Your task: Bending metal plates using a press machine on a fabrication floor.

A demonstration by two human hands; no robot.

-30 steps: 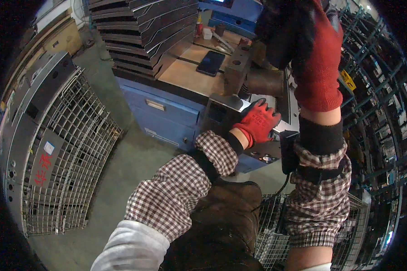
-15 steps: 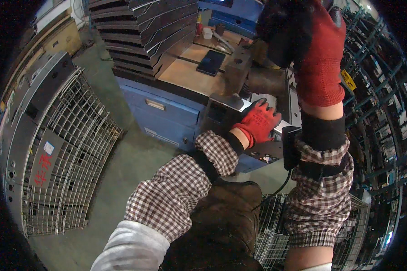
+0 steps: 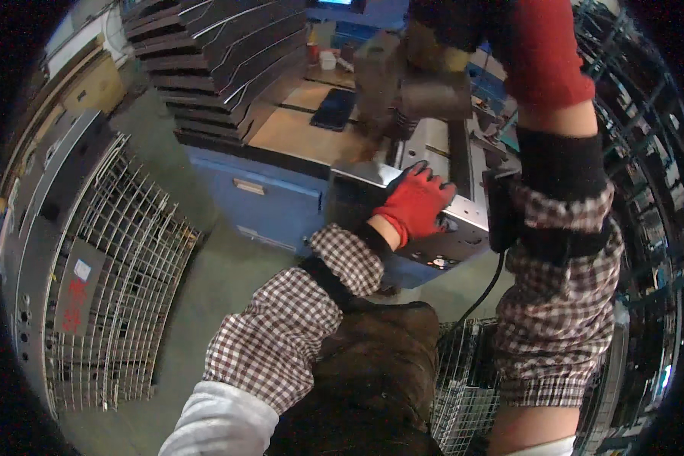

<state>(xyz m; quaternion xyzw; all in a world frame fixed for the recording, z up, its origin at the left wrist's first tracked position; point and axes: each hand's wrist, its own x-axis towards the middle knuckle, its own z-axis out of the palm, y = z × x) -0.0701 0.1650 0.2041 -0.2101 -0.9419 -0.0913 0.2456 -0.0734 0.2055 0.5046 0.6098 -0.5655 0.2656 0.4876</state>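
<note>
My left hand (image 3: 416, 204), in a red work glove with dark fingertips, grips the near edge of a dark sheet-metal panel (image 3: 467, 242). Its fingers lie over the bright, holed top flange, and the thumb rests against the front face. Behind it stands a brown, worn machine head (image 3: 433, 99) with a cylindrical part, blurred. My right hand (image 3: 547, 57) is raised beside this machine at the upper right. Its red glove is cut off by the top edge, and its fingers are hidden among dark shapes, so whatever it touches cannot be made out.
Dark bent sheet-metal parts (image 3: 213, 68) are stacked on the blue cabinet (image 3: 258, 190) at left. A phone (image 3: 333, 109) lies on the wooden top. Wire cages stand at left (image 3: 137, 281) and by my legs (image 3: 463, 380). A black cable (image 3: 482, 296) hangs below the bench.
My right hand has gone higher in the picture, nearly out of view. The left hand remains on the panel's edge. The view has shifted slightly, and more of the panel's flange shows.
</note>
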